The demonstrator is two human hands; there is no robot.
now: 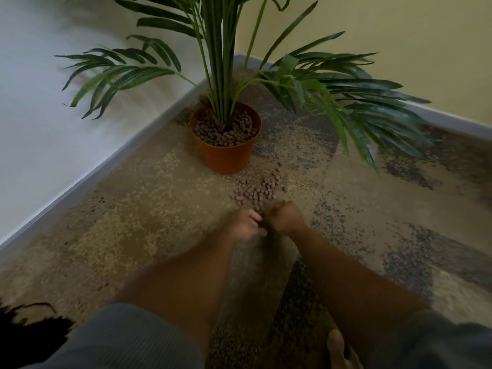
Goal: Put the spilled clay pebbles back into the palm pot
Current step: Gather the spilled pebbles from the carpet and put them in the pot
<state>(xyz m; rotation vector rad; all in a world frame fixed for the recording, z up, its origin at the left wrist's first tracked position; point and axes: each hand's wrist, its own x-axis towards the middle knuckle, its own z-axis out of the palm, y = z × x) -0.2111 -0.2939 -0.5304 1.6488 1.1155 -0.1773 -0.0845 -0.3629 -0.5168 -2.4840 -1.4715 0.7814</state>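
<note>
An orange palm pot stands in the corner of the room, filled with brown clay pebbles around the green stems. A small heap of spilled clay pebbles lies on the carpet just in front of the pot. Both hands meet at the near edge of this heap, blurred by motion. My left hand is cupped with its fingers curled, and a few pebbles show in it. My right hand touches the left one, its fingers curled down over pebbles at the heap's edge.
Palm fronds spread low to the right and left above the carpet. Two walls with a grey skirting board close the corner behind the pot. A bare foot is at the bottom right. The patterned carpet stretches to the left.
</note>
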